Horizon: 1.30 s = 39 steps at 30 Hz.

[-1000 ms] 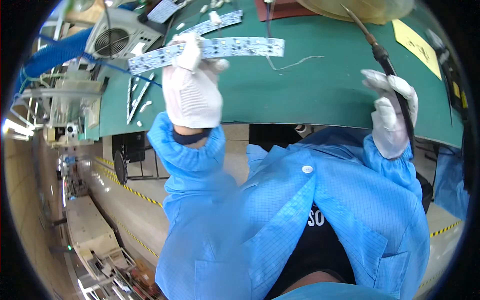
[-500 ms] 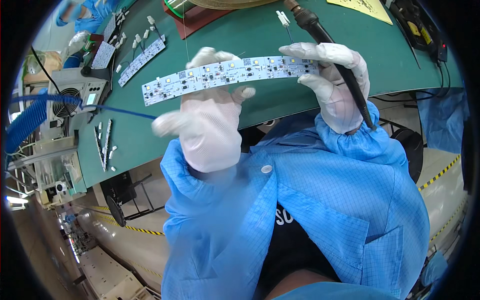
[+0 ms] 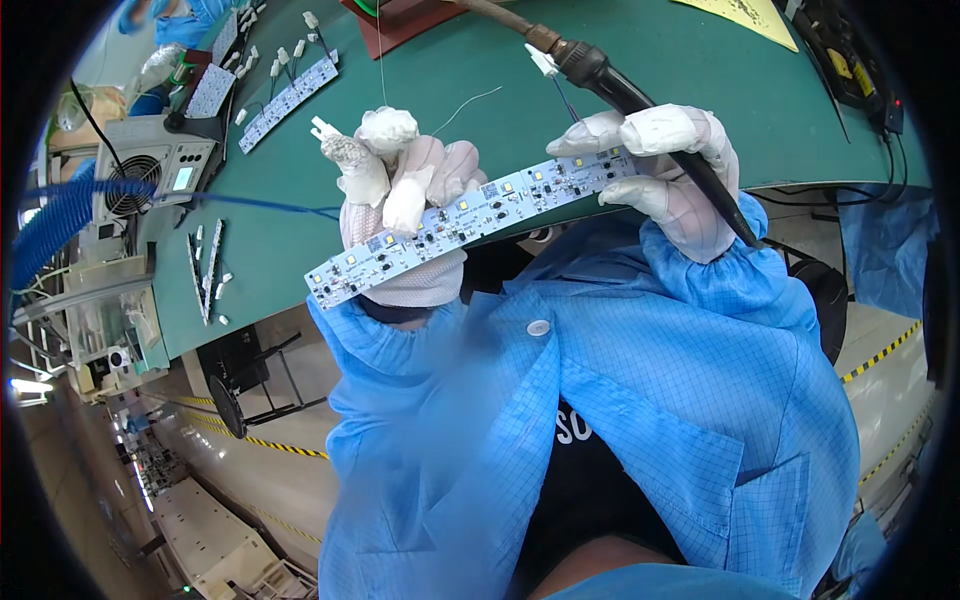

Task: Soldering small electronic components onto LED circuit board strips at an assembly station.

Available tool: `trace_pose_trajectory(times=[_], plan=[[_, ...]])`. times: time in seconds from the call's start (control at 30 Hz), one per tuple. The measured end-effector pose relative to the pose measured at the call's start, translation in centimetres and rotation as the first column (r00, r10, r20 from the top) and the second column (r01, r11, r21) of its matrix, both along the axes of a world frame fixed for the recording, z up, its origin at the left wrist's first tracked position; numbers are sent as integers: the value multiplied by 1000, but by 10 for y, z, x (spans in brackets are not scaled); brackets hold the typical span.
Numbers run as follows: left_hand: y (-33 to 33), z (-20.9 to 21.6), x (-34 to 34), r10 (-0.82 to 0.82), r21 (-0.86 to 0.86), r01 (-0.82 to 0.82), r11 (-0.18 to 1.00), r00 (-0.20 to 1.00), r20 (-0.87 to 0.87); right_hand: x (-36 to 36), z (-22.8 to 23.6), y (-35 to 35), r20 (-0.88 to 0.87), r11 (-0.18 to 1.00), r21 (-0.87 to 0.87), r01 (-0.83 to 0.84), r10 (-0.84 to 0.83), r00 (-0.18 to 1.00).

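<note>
Dipping its left end since the earlier frame, the slim white circuit board (image 3: 465, 222), speckled with yellow and black components, slanted near the green table's edge, pinched by the right hand (image 3: 675, 207); I couldn't tell whether the curled left hand (image 3: 430, 170) gripped it.

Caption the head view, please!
White-gloved right hand holding a black-handled soldering iron and a long white circuit board.

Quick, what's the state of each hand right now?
Left hand: curled at the circuit strip; whether gripping cannot be told.
Right hand: closed, holding the circuit strip's end and soldering iron.
</note>
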<state>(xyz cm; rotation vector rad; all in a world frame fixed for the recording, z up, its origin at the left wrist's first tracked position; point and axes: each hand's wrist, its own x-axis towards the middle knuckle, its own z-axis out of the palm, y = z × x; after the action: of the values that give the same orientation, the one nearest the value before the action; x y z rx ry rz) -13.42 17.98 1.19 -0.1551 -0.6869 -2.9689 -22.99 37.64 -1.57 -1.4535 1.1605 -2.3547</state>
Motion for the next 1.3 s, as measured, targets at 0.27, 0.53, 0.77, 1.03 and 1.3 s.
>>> trace_pose_trajectory(times=[0.27,0.53,0.77,1.03,1.3], plan=[[-19,-3,19,79,-348,-117,930,989,-122,-13,2,0,-198,995,-68,77,-89,976],[5,-9,34,113,-915,51,401,988,105,-7,-5,-6,-119,978,-154,144,-163,980],[38,11,16,292,-481,-216,850,952,87,3,-4,-2,-69,986,-32,162,-164,984],[33,14,12,277,-669,-206,715,961,0,-8,-2,-3,-143,981,-39,189,-192,971],[-13,7,45,509,-820,-361,444,855,-101,-9,-9,0,-138,976,-41,216,-219,966]])
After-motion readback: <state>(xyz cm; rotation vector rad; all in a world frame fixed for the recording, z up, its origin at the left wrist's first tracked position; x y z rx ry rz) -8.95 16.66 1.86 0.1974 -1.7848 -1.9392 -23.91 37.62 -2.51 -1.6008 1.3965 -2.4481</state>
